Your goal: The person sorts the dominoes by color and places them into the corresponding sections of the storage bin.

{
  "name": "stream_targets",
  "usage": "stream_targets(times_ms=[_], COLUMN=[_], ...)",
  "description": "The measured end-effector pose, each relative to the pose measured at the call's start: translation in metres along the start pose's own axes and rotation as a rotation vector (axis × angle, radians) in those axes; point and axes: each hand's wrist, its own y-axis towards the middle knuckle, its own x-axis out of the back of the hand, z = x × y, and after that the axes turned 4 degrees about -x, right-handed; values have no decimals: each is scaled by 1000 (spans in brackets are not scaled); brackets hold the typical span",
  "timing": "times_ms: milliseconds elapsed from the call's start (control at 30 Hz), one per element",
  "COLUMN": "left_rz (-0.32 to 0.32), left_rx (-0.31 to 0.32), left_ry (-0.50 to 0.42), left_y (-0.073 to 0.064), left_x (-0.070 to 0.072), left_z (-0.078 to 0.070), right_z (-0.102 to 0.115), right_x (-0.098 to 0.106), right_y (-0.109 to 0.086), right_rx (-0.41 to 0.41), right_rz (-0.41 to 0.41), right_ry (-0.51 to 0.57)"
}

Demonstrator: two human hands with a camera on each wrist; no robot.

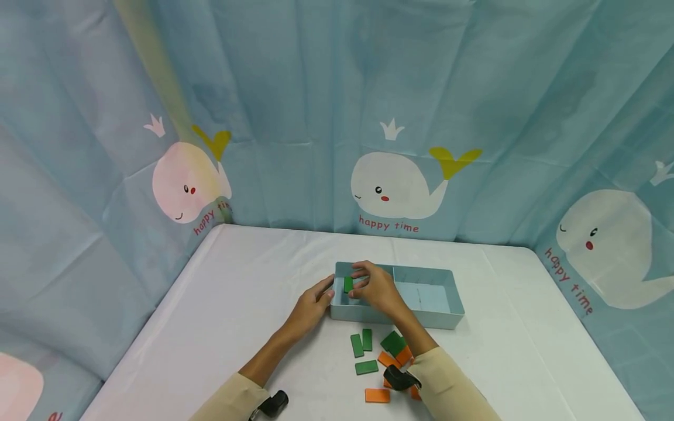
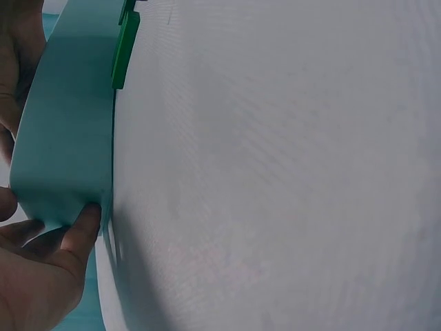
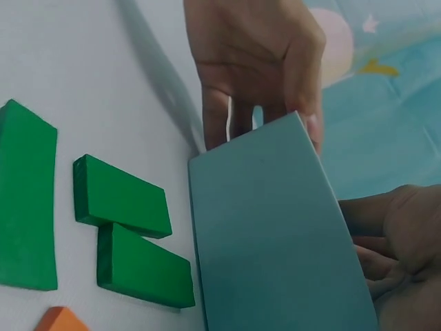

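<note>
A pale blue two-compartment box (image 1: 426, 319) stands on the white table. At its left end my left hand (image 1: 309, 307) holds it, with the thumb at the rim and fingers against the outer end wall (image 2: 62, 200). My right hand (image 1: 380, 290) reaches over the front wall into the left compartment. Between its thumb and fingers it pinches a small green rectangular block (image 1: 348, 285). In the right wrist view, the box's wall partly hides this hand (image 3: 413, 238) and covers the block.
Several green blocks (image 1: 366, 367) lie in front of the box, some of them close to its front wall. Several orange blocks (image 1: 377, 396) lie nearer, partly under the right forearm. A whale-print curtain (image 1: 310, 175) hangs behind the table.
</note>
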Motion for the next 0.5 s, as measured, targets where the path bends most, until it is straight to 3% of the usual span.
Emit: stream_targets(times_ms=[500], left_rz=[35], left_rx=[-7], left_ry=[-30], left_y=[-2], left_x=[1], left_z=[-2], right_z=[-2], right_x=[-7], right_y=[14], right_rx=[-60], right_rz=[15], right_ry=[-38])
